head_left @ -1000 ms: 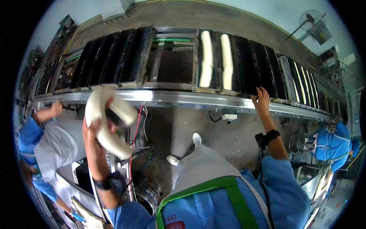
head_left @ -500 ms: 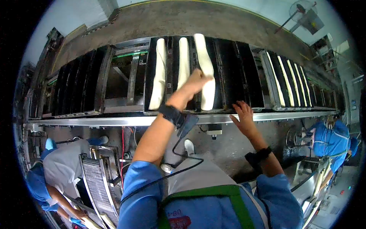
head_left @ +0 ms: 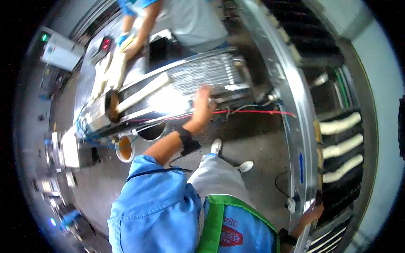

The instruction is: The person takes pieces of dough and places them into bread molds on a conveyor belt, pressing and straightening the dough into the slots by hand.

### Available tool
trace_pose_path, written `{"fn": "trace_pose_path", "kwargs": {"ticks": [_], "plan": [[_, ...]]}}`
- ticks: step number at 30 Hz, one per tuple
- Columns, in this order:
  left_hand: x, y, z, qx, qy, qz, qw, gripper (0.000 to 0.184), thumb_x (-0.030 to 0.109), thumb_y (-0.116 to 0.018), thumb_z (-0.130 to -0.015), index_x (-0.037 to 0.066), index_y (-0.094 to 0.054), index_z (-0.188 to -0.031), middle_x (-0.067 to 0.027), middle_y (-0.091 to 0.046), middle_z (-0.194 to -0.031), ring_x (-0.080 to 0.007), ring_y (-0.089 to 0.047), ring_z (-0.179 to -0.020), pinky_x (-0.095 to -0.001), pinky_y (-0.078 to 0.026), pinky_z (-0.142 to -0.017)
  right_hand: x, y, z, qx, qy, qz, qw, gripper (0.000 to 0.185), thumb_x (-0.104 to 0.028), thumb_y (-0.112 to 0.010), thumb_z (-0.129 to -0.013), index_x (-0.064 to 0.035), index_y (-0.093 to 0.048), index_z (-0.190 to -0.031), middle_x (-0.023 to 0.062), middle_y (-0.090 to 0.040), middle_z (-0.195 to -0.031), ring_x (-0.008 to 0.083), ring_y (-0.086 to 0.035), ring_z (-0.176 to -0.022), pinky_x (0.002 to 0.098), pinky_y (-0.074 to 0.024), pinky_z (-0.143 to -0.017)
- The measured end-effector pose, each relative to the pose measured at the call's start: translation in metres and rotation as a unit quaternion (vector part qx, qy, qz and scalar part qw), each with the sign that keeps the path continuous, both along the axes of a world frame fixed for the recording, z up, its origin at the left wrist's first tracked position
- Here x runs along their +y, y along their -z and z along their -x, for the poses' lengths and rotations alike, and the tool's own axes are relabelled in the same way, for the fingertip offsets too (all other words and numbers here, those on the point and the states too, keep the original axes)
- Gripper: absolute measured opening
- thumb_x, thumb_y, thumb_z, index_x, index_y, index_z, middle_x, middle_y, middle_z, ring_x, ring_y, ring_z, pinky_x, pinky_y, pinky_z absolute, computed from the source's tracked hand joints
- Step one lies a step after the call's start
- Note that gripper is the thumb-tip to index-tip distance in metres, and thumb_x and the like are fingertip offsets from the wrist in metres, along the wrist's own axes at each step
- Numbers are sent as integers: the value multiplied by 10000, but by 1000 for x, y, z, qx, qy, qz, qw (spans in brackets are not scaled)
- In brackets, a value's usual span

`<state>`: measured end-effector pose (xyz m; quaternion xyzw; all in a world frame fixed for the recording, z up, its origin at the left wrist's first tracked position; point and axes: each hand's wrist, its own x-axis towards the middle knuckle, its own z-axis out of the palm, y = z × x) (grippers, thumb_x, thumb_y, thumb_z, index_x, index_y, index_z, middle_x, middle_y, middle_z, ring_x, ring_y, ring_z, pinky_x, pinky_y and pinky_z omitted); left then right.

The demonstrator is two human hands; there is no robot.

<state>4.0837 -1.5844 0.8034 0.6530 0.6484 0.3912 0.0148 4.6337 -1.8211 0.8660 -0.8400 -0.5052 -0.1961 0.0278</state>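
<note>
My left hand [head_left: 203, 106] reaches over the near edge of a metal mesh conveyor [head_left: 202, 74], fingers stretched out and slightly blurred, holding nothing visible. Left of it, a long pale dough-like strip [head_left: 145, 92] lies on the conveyor. My right hand [head_left: 311, 213] is at the lower right, its fingers resting on the edge of the long metal rail [head_left: 297, 95] beside the black trays [head_left: 341, 187]. Three pale strips lie in separate trays, one of them a wavy strip [head_left: 341, 124].
A co-worker's hand [head_left: 131, 47] handles more pale strips [head_left: 101, 76] on a metal table at the upper left. A red cord [head_left: 253, 111] crosses between conveyor and rail. A bucket [head_left: 125, 149] with orange-brown contents stands on the floor below the conveyor.
The view has swung left towards the mesh conveyor. My left hand has let go of the third strip, now lying in its tray, and moved over to the conveyor. My right hand remains at the rail.
</note>
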Motion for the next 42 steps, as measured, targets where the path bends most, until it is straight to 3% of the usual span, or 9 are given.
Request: {"fn": "trace_pose_path", "kwargs": {"ticks": [5,8,11,12,13,14,17,33,42], "plan": [[-48,22,232,273,-361,-5,892,406,70,-518,-654,30,-432,-1049,-177,-466,-1031,-334,-421,-998,-394,-340,-852,16,3,13,4,64,72,995,376,-339,-441,-819,-12,-496,-996,156,-532,-939,319,-515,-856,397,-428,-675],[-69,26,302,197,-277,362,868,349,145,-517,-658,55,-475,-992,-164,-489,-999,-314,-442,-978,-400,-366,-814,32,-12,36,33,82,85,992,353,-315,-429,-826,-5,-502,-978,150,-534,-931,309,-518,-859,373,-434,-671],[-49,-2,297,236,-127,400,876,356,174,-574,-619,49,-507,-945,-164,-504,-970,-311,-449,-966,-395,-379,-795,28,0,-2,190,13,27,981,308,-256,-436,-825,20,-506,-944,161,-533,-885,286,-523,-849,363,-423,-690],[-52,-3,297,194,-93,363,907,390,199,-616,-589,47,-520,-936,-174,-509,-941,-330,-463,-922,-399,-390,-772,11,63,-84,-117,-34,113,986,299,-223,-455,-816,28,-494,-973,176,-524,-912,278,-513,-858,370,-399,-742],[-59,17,315,226,-20,255,940,443,182,-612,-604,32,-499,-1005,-156,-531,-920,-287,-508,-860,-357,-414,-739,35,-2,14,105,-40,56,992,311,-234,-477,-802,10,-494,-994,175,-509,-960,292,-493,-884,365,-378,-783],[-62,-22,281,-84,-5,328,941,496,171,-592,-635,-12,-453,-1074,-134,-543,-922,-227,-525,-823,-305,-418,-729,39,-6,18,70,-38,28,996,324,-251,-485,-794,0,-493,-998,169,-497,-995,300,-469,-923,357,-364,-808],[-61,-72,240,-268,35,273,923,538,236,-537,-671,-47,-399,-1108,-113,-524,-893,-173,-516,-767,-270,-419,-663,61,-14,46,90,-9,40,995,343,-252,-541,-739,-23,-506,-992,137,-506,-979,297,-455,-940,364,-362,-803],[4,-284,-327,-486,521,235,661,317,139,-511,-706,-8,-418,-971,-116,-491,-814,-176,-531,-602,-267,-471,-532,8,-40,62,117,-76,-54,989,407,-234,-583,-684,-23,-478,-1017,94,-472,-913,237,-428,-903,386,-296,-810],[-38,-112,-437,6,510,185,840,273,144,-545,-696,32,-469,-933,-204,-514,-915,-345,-509,-862,-405,-406,-730,-12,-42,31,141,-129,-37,981,342,-205,-583,-688,-34,-492,-969,107,-489,-963,236,-429,-962,386,-282,-840]]}}
